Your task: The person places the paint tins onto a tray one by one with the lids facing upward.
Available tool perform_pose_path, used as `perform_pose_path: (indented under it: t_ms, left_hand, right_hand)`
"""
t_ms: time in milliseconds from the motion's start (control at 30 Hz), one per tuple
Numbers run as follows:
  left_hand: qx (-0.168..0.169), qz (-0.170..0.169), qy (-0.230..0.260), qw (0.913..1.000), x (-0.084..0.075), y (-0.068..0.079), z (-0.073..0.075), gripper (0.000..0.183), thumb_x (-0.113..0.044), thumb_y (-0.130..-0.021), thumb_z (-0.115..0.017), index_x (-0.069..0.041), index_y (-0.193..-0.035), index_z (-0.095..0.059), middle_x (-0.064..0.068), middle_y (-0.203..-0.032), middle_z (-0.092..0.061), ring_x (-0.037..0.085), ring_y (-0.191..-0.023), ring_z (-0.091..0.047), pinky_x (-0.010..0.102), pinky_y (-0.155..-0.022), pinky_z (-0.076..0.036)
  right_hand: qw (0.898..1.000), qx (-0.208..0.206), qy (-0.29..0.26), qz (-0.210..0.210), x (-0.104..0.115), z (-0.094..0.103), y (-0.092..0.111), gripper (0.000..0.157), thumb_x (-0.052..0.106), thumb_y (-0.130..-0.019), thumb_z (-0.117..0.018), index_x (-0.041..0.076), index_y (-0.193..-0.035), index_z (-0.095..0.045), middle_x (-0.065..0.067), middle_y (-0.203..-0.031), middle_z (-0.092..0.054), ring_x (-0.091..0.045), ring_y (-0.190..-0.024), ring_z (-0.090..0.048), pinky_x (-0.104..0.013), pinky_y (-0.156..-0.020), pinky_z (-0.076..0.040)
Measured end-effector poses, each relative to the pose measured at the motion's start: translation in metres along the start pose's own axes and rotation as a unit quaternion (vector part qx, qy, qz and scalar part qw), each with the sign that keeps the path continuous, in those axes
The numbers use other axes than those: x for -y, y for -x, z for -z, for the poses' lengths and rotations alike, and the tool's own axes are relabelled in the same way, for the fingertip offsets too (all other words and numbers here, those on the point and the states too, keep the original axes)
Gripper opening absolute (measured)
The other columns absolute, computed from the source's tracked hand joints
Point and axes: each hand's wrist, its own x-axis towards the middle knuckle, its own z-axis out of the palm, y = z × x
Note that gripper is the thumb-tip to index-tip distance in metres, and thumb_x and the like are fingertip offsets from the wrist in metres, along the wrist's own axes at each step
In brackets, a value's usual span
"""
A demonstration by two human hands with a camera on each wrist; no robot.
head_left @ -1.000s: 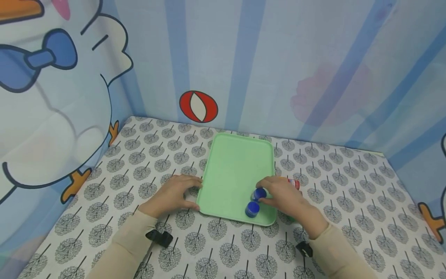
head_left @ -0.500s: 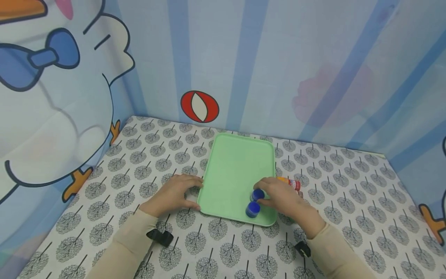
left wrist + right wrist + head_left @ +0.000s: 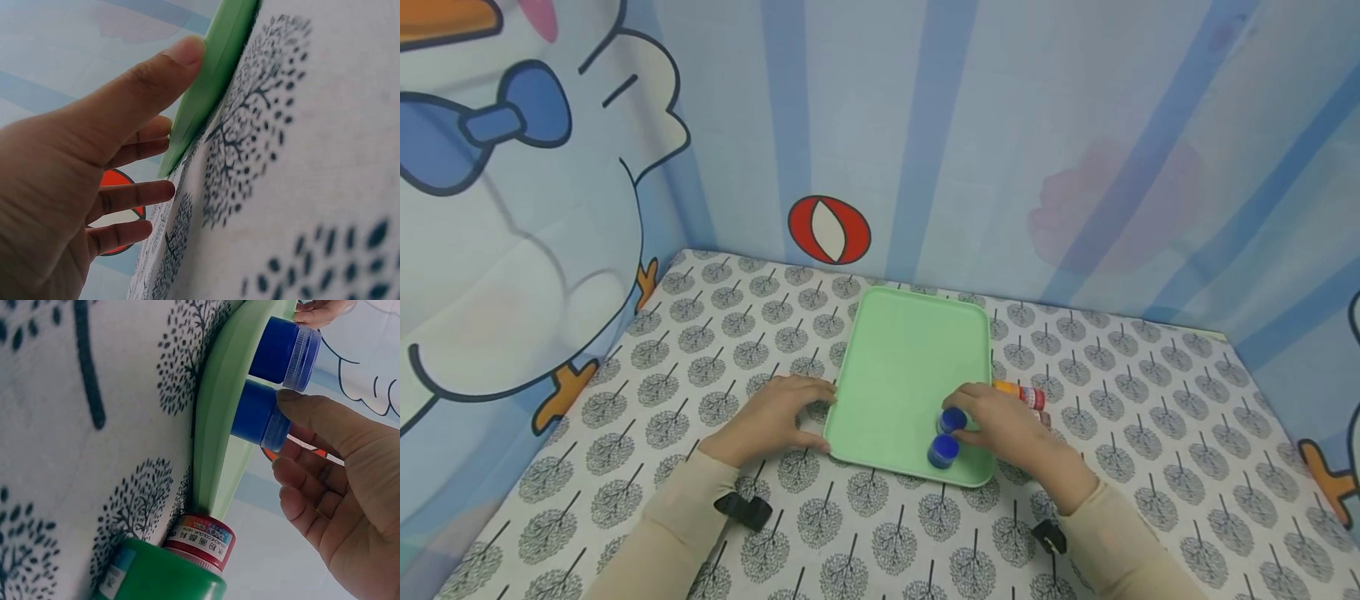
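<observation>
A light green tray lies on the table. Two blue paint jars stand at its near right corner, side by side: the near jar and the far jar. My right hand pinches the far jar by its lid between thumb and fingers; in the right wrist view the thumb presses on the held blue jar, close against the other blue jar. At the tray's left edge, my left hand spreads its fingers, with the thumb at the rim in the left wrist view.
Just right of the tray lie an orange paint jar and a red one, partly behind my right hand. A green paint jar and a dark red jar show there too. A patterned cloth covers the table; a printed curtain backs it.
My right hand has shifted a little to the left with the far blue jar, bringing it beside the near one. More of the orange and red jars shows. The left hand stays put.
</observation>
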Motion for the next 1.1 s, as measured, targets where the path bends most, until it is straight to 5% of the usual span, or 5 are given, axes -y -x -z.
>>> perform_pose_path:
  t_ms: [1100]
  left_hand:
    - [0.003, -0.008, -0.007, 0.9999, 0.002, 0.000, -0.002, 0.065, -0.049, -0.066, -0.081, -0.017, -0.120, -0.064, 0.002, -0.136, -0.059, 0.025, -0.127, -0.054, 0.050, -0.109, -0.040]
  right_hand:
    - [0.999, -0.026, -0.019, -0.030, -0.011, 0.008, 0.012, 0.039, 0.021, -0.079, -0.078, 0.008, -0.114, -0.066, -0.008, -0.112, -0.068, -0.025, -0.105, -0.064, -0.040, -0.092, -0.055]
